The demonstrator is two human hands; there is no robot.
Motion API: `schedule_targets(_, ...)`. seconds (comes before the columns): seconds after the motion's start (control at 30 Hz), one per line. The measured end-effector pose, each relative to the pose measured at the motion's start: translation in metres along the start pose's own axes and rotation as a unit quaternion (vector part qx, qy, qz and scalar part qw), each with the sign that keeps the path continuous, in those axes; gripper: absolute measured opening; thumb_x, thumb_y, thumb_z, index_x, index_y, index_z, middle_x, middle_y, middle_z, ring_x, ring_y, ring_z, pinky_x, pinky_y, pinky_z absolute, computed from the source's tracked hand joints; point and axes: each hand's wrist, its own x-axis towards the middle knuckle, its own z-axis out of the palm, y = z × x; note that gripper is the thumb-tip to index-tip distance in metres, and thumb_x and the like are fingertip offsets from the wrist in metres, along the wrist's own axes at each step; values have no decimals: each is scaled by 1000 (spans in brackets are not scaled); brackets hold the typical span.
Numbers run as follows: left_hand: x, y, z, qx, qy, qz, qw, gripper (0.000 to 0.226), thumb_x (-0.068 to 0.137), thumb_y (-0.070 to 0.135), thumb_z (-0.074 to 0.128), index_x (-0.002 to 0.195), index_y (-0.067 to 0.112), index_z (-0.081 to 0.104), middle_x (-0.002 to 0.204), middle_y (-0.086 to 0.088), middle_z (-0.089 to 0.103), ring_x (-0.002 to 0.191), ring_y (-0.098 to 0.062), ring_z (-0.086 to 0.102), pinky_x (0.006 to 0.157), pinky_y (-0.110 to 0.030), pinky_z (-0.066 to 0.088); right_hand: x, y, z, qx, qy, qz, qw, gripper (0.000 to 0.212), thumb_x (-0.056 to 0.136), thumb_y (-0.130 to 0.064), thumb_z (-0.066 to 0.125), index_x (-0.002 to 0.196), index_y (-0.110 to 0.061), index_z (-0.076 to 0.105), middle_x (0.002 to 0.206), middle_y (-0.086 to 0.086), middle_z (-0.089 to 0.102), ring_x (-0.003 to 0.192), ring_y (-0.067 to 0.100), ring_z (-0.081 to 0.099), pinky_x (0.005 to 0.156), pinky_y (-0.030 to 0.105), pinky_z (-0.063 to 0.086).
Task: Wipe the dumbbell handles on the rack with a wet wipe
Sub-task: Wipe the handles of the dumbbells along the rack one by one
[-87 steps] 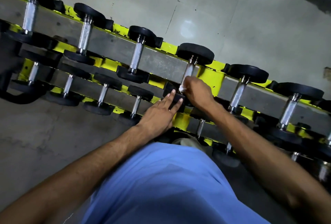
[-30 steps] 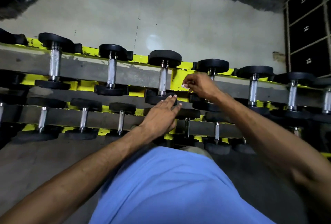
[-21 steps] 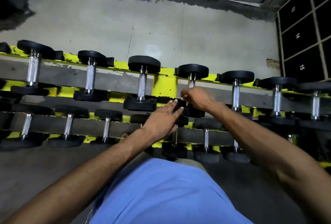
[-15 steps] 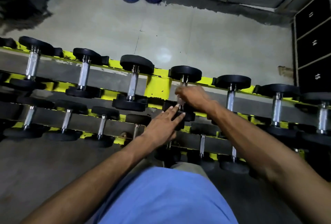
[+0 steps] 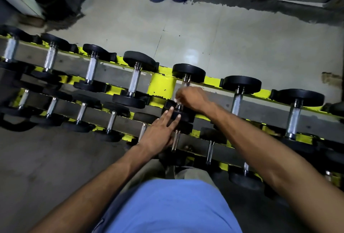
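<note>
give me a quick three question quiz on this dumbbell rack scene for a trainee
1. True or false: the left hand rests with straight fingers on a black dumbbell head.
2. The right hand holds the wet wipe against: A) a dumbbell handle on the top tier, B) a blue bottle, C) the floor.
3. Fill in: the rack frame is painted ____.
Key: 1 true; 2 A; 3 yellow.
</note>
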Motion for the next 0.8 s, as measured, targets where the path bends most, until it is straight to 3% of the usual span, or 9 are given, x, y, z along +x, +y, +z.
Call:
schedule_targets(0.07,0,2,1,3,-3,-4,1000,88,103,31,58,169,22,0,173,-15,-19,162,-28,-2,123,-39,29,-18,-8,18,11,-15,-49,999,11,91,-24,62,97,-28,70,101,-1,67,97,21,62,68,31,48)
schedule_targets(0.13,1,3,3,5,-1,-2,1000,89,102,31,59,168,23,-1,173,-14,-20,162,-28,-2,123,-39,31,-29,-1,29,72,35,-41,996,8,90,-23,65,96,-26,67,104,-2,57,95,18,55,65,32,48)
schedule_targets(0.3,-1,1,2,15,-8,-2,1000,91,103,31,59,168,24,-3,172,-13,-22,162,-28,-2,121,-40,35,-40,-2,54,241,96,148,954,16,83,-27,71,86,-24,55,84,0,65,77,24,62,64,36,49)
schedule_targets(0.47,0,5,-1,11,-11,-2,1000,88,103,32,58,169,23,0,173,-14,-21,163,-27,-2,120,-40,36,-37,12,74,361,32,296,883,16,83,-24,77,77,-21,62,79,-2,69,74,17,61,68,31,47)
schedule_targets(0.53,0,6,0,9,-11,-4,1000,88,103,33,58,169,23,0,173,-13,-21,163,-27,-2,121,-40,35,-32,18,73,469,29,332,818,16,87,-17,74,73,-18,66,75,0,69,69,13,58,66,27,45)
schedule_targets(0.63,0,4,1,5,-11,-3,1000,89,101,34,59,168,24,1,173,-13,-21,163,-27,-1,123,-41,34,-16,18,63,634,82,382,667,10,94,-11,67,85,-16,69,75,2,67,64,13,58,65,25,48)
schedule_targets(0.73,1,2,1,10,-19,4,1000,91,100,34,60,168,23,1,173,-14,-20,163,-28,1,126,-41,30,9,17,56,718,60,413,557,24,103,-9,46,86,-16,62,58,-4,61,52,11,56,58,26,49)
schedule_targets(0.8,3,-1,0,15,-28,11,999,92,99,33,62,168,24,2,173,-15,-19,162,-28,2,128,-41,26,29,23,52,784,58,419,454,31,103,-11,35,88,-12,62,61,0,66,58,17,62,62,33,51)
